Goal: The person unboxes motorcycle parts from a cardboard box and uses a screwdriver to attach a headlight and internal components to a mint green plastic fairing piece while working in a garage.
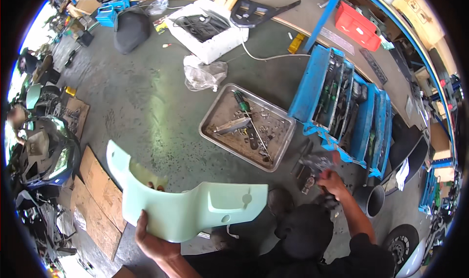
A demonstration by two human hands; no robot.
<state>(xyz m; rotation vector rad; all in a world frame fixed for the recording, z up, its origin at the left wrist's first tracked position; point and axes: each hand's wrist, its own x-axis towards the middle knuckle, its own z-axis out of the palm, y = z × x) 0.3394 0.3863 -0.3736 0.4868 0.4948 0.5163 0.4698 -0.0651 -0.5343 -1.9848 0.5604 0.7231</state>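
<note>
A pale mint-green plastic scooter panel [166,217], curved in the middle with a wing on each side, is held up off the floor at the lower centre. My left hand [154,241] grips it near its lower left edge, thumb on the front face, with fingertips showing at the upper edge. Off to the right, my right hand [333,184] is closed around a grey-and-red tool [317,161], too blurred to name its kind. That tool is above the floor, beside the blue toolbox [305,90]. A metal tray [207,131] lies beyond the panel, holding a green-handled screwdriver [240,101] and small hardware.
The open toolbox is full of hand tools. A white foam box [210,51] with dark parts stands at the back, near a plastic bag [205,74]. Flattened cardboard [100,204] and motorbike parts line the left. A wheel [401,244] is at lower right.
</note>
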